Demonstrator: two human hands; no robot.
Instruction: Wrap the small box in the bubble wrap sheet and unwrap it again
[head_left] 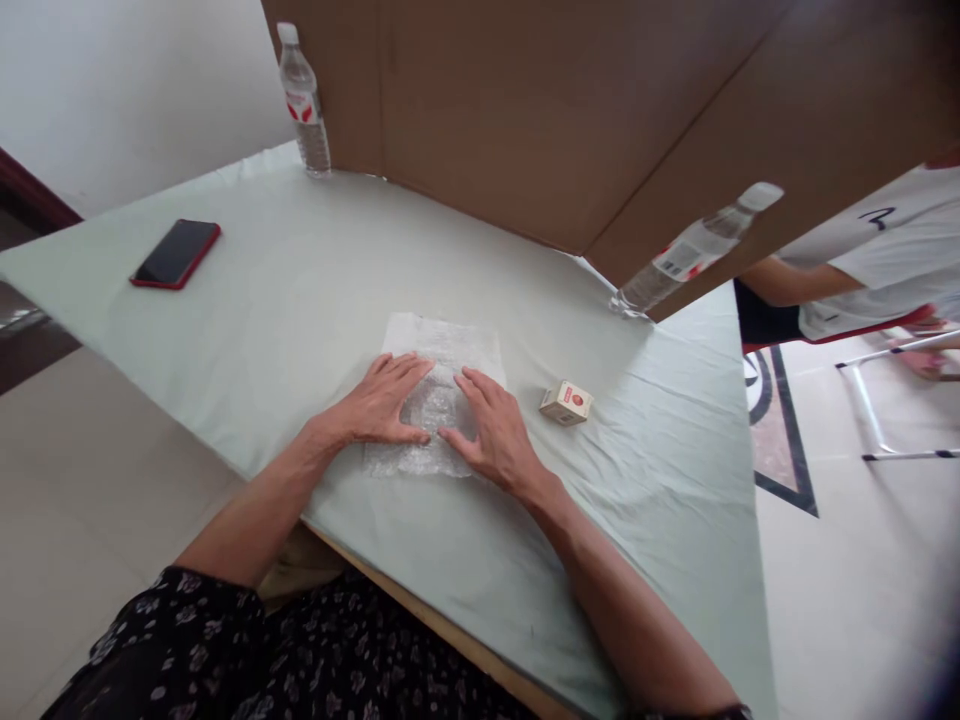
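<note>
A sheet of clear bubble wrap [442, 350] lies flat on the pale green tablecloth [315, 290]. My left hand [379, 405] rests palm down on its left part, fingers stretched out. My right hand [491, 430] lies flat on its right part, fingers spread toward the middle. Between the two hands the wrap bulges slightly over something I cannot make out. A small cream box with a red mark [566, 402] stands just right of my right hand, apart from it.
A red-cased phone [176, 254] lies at the far left. One water bottle [304, 100] stands at the back; another water bottle [690, 250] stands at the right. A large cardboard wall [570, 110] rises behind. Another person in a white shirt [862, 260] sits at the right.
</note>
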